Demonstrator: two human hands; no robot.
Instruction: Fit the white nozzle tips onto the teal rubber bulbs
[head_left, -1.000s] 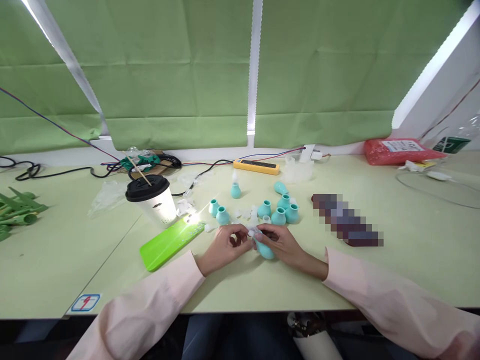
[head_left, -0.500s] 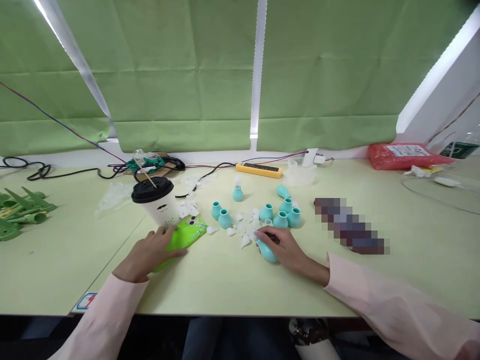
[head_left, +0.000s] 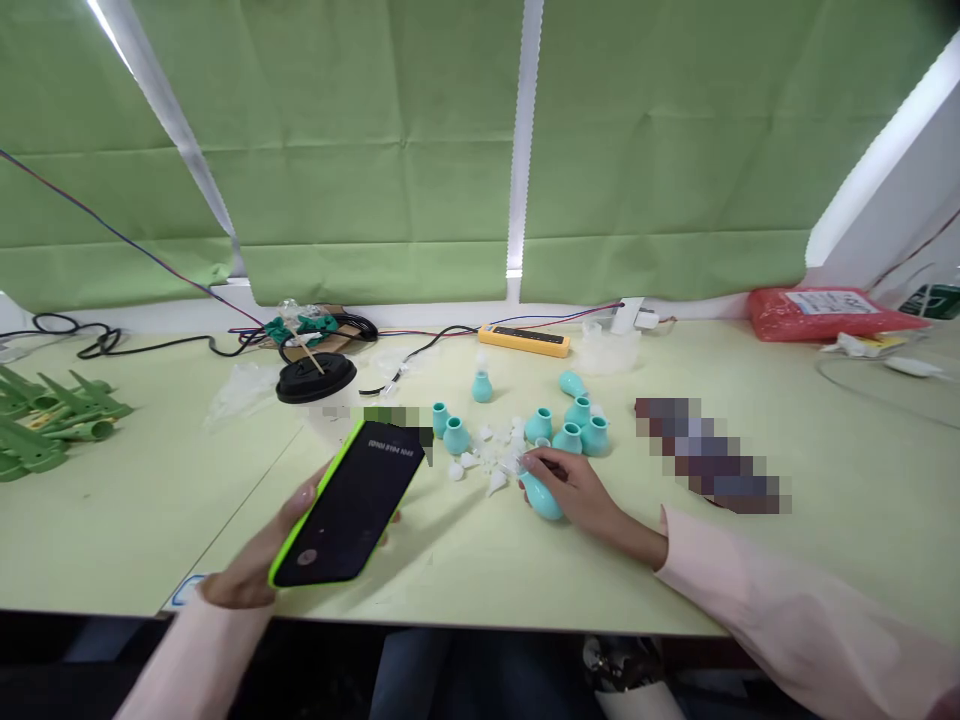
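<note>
My left hand [head_left: 262,550] is wrapped round a phone [head_left: 349,510] in a bright green case, held up with its dark screen facing me. My right hand [head_left: 577,490] rests on the table, its fingers closed on a turquoise bulb [head_left: 542,497] that lies tilted. Small white pieces [head_left: 496,460] are scattered just left of that bulb. Several open-necked turquoise bulbs [head_left: 568,438] stand behind my right hand, and two more [head_left: 455,436] stand left of the white pieces. Farther back is a turquoise bulb [head_left: 481,387] with a clear tip.
A lidded cup [head_left: 316,377] stands behind the phone. Green plastic parts [head_left: 56,420] lie at the far left. Along the back are black cables [head_left: 97,340], a yellow device [head_left: 524,340] and a red package [head_left: 817,313]. A blurred object [head_left: 709,455] lies right of the bulbs.
My left hand has picked the phone up from the table and turned it from its green back to its screen. My right hand has stayed on the bulb. The view has shifted slightly.
</note>
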